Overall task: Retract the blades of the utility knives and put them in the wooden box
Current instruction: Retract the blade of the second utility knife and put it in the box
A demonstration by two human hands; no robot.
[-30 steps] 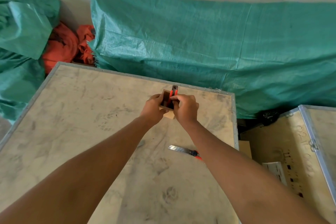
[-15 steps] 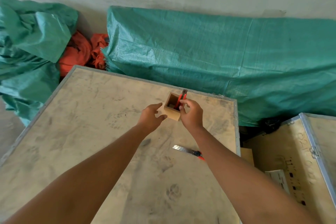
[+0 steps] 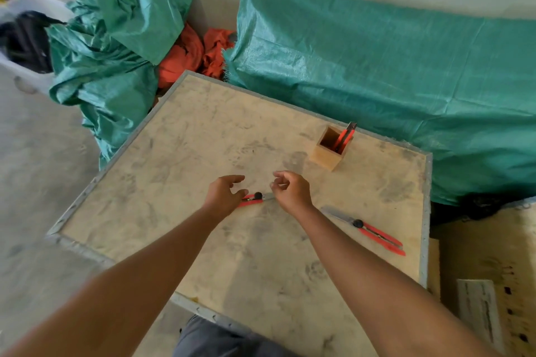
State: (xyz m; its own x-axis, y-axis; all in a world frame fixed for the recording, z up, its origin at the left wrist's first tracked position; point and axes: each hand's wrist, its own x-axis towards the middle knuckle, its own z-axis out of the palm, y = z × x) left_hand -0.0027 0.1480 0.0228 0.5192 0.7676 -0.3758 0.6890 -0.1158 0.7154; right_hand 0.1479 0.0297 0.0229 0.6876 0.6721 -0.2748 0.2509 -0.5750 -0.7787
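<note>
A small open wooden box (image 3: 327, 158) stands on the plywood table top (image 3: 179, 159) at the far right, with a red utility knife (image 3: 345, 136) upright inside it. A second red knife (image 3: 254, 199) lies flat between my hands, its blade end pointing right. My left hand (image 3: 223, 195) hovers with its fingers apart, the thumb at the knife's handle. Over the blade end, my right hand (image 3: 291, 190) has loosely curled fingers and holds nothing. A third red knife (image 3: 366, 228) lies to the right with its blade out.
Green tarpaulin (image 3: 377, 72) covers bulky things behind the table, and an orange cloth (image 3: 188, 55) sits between the heaps. A second plywood crate (image 3: 490, 258) stands lower at the right. The table has a metal rim (image 3: 425, 211); bare floor lies at the left.
My hands have left the box, with one knife standing in it, and come back toward me to the knife in the table's middle. The view has swung left and down.
</note>
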